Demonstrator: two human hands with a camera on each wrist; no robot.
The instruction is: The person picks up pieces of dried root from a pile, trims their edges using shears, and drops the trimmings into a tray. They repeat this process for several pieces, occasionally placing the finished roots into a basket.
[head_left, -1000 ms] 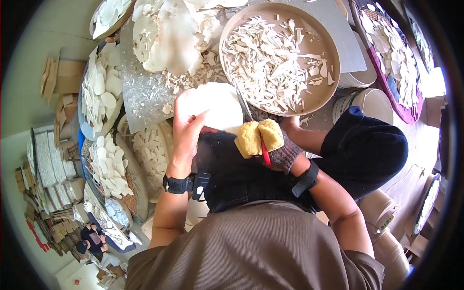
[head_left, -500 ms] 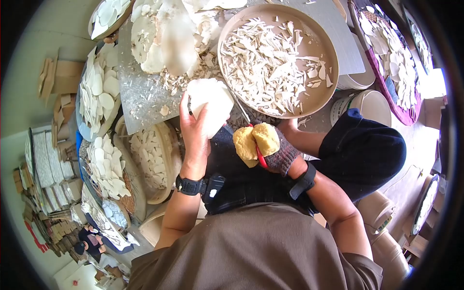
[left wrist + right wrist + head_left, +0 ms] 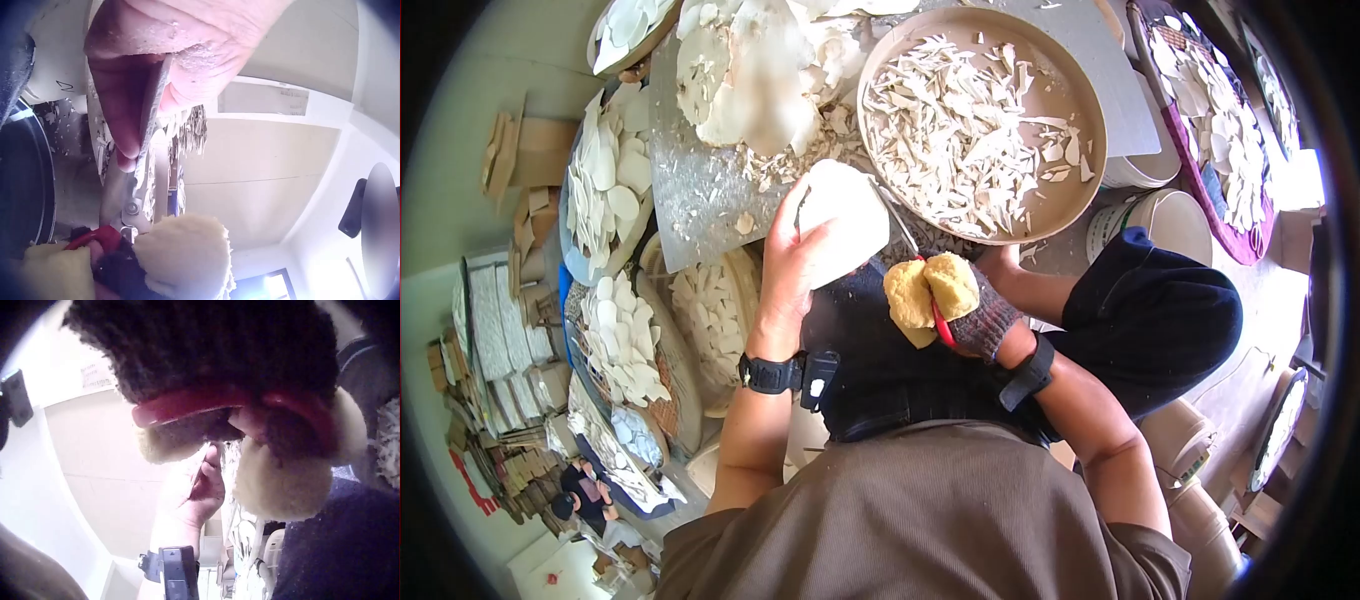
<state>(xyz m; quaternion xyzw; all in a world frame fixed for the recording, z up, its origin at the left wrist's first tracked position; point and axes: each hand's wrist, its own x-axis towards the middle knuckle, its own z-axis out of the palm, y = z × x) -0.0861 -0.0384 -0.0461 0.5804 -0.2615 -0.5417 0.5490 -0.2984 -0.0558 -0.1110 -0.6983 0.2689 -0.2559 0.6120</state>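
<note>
My bare left hand [image 3: 790, 250] pinches a thin, flat, whitish piece [image 3: 847, 225] with rounded edges, thumb across its near face. In the left wrist view the piece [image 3: 152, 109] appears edge-on between thumb and fingers. A knitted glove covers my right hand [image 3: 985, 322], which grips red-handled scissors [image 3: 942, 322]. Yellow foam pads [image 3: 952, 284] wrap the handles. The blades point up and left, their tips at the piece's right edge. Below the piece in the left wrist view shows the scissors' pivot screw [image 3: 132, 207].
A round tan tray [image 3: 1090, 190] of whitish offcuts lies ahead on a grey metal sheet [image 3: 690, 215]. Large pale slabs [image 3: 740, 80] sit at its left. Baskets of flat pieces [image 3: 615, 340] line the left side, a purple-edged one [image 3: 1250, 235] the right. White buckets [image 3: 1170, 220] stand beside my knee.
My left hand moved right and tilted the whitish piece, then shifted slightly back left. The piece now stands turned more upright. The scissors have barely moved in my right hand.
</note>
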